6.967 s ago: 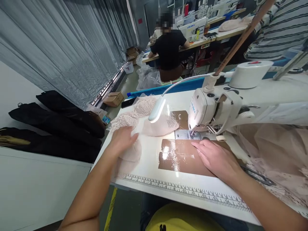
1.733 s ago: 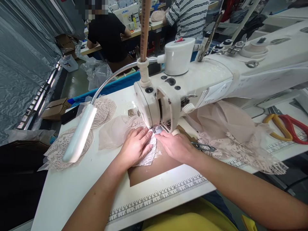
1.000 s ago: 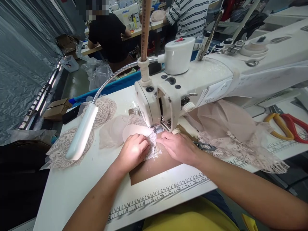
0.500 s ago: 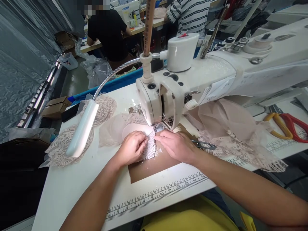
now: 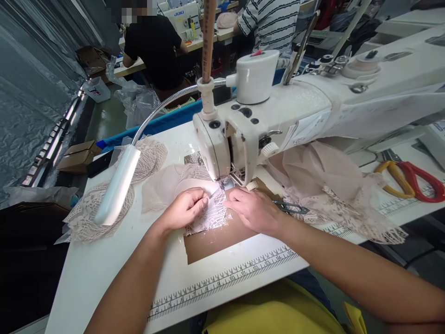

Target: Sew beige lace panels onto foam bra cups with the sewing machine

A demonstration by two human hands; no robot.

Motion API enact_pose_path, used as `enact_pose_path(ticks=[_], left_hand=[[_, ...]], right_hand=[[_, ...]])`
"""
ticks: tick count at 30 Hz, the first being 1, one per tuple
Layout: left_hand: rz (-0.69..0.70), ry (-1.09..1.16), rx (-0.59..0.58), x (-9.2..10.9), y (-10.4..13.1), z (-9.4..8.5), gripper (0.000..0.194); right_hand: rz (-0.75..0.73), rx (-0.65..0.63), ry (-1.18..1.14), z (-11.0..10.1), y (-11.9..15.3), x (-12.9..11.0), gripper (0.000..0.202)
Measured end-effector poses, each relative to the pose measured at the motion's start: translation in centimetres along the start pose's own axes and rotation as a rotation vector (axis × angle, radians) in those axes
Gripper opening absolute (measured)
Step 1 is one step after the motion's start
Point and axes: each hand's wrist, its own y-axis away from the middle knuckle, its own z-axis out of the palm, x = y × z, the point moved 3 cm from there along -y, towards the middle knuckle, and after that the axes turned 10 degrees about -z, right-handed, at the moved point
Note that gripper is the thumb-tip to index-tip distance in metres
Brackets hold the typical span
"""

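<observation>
A piece of pale lace fabric [image 5: 213,214] lies under the needle end of a white sewing machine [image 5: 212,150], brightly lit. My left hand [image 5: 185,209] is closed, thumb against fingers, on the left edge of the lace. Beside the lace's right edge, my right hand [image 5: 255,209] has its fingers curled with the tips at the fabric; what lies under them is hidden. Behind my left hand spreads a sheer beige piece [image 5: 158,190] with a smooth pale cup. Thread snips [image 5: 292,207] lie just right of my right hand.
Stacked lace pieces [image 5: 99,208] lie at the left under a gooseneck lamp [image 5: 118,185]. More sheer lace fabric [image 5: 313,171] and scissors with yellow and red handles [image 5: 410,181] are at the right. A printed ruler [image 5: 222,280] runs along the table's front edge. Two people sit beyond.
My left hand has shifted slightly left, and more of the lace shows between my hands. My right hand's fingers are more curled. The whole view has shifted a little.
</observation>
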Motion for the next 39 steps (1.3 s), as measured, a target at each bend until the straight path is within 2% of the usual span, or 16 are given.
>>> enact_pose_path(ticks=[6, 9, 12, 17, 23, 30, 34, 39], left_hand=[[0.130, -0.177, 0.126, 0.7, 0.8, 0.7, 0.019], [0.227, -0.294, 0.208, 0.9, 1.1, 1.1, 0.028], [0.300, -0.434, 0.185, 1.1, 1.1, 1.6, 0.037], [0.312, -0.553, 0.168, 1.3, 1.5, 2.1, 0.039], [0.269, -0.583, 0.200, 1.2, 1.2, 2.3, 0.040], [0.244, -0.578, 0.233, 0.9, 1.1, 2.4, 0.040], [0.280, -0.531, 0.239, 0.7, 1.4, 2.2, 0.035], [0.335, -0.495, 0.222, 0.6, 1.6, 2.3, 0.035]], right_hand=[[0.039, -0.015, 0.055, 0.0, -0.1, -0.2, 0.027], [0.021, -0.005, 0.072, 0.1, 0.0, -0.2, 0.030], [0.015, -0.013, 0.090, 0.0, 0.2, -0.4, 0.031], [0.032, -0.033, 0.113, -0.2, 0.3, -0.7, 0.032], [0.088, -0.040, 0.151, -0.2, -0.1, -0.4, 0.029], [0.134, 0.010, 0.129, -0.7, -0.5, -0.2, 0.036], [0.069, -0.011, 0.087, -0.7, 0.1, 0.1, 0.034], [-0.086, -0.004, 0.022, -0.6, 0.7, 0.0, 0.035]])
